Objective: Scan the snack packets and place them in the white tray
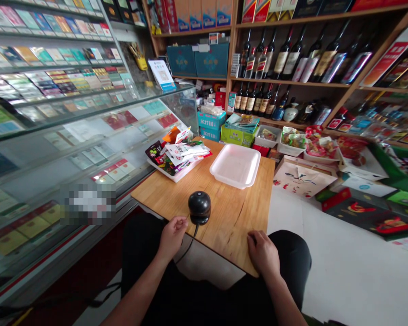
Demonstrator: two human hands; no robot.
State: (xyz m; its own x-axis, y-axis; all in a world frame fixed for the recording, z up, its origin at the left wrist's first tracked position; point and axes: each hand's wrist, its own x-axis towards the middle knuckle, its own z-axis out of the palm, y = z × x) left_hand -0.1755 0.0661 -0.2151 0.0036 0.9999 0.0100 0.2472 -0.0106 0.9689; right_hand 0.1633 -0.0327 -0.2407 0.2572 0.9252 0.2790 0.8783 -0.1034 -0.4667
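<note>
At one table (236,213), two hands (173,234) (264,254), two trays (235,166) (181,175), one black device (199,204)

head camera | looks forward, down | tabletop (231,213) near, shelves (275,81) beyond

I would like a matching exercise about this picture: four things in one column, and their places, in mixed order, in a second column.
Things
1. black device
2. pale tray
3. packets
4. dark bottles

Places
A. in rows on wooden shelves
B. close to the left hand
C. heaped in a container beside the glass counter
D. at the tabletop's far right

Right pairs: 1-B, 2-D, 3-C, 4-A
</note>
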